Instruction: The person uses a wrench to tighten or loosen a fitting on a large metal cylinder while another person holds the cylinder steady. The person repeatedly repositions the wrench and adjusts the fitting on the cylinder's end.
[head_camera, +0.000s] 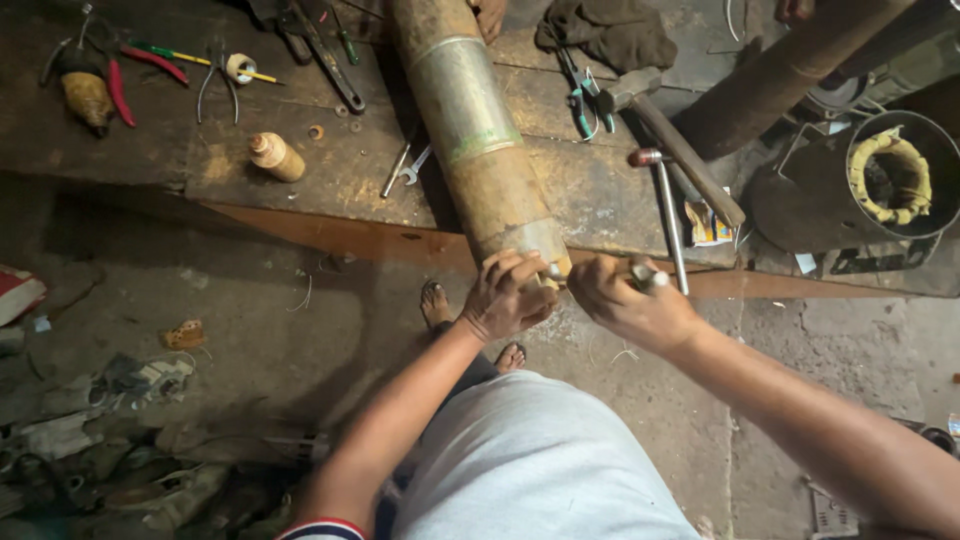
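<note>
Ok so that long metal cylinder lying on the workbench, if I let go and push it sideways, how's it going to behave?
The cylinder is round and lies flat on the wooden bench, so it would probably roll. It looks rigid and likely heavy, being long, thick metal. Its near end overhangs the edge where your left hand steadies it, so it might tip or slide off. The right hand grips a small tool.

Left hand (505, 295) is gripping the near end of the long metal cylinder (470, 130) lying on the workbench (330, 185), while right hand (625, 300) is clasping what looks like a hammer (668, 215) handle.
</note>
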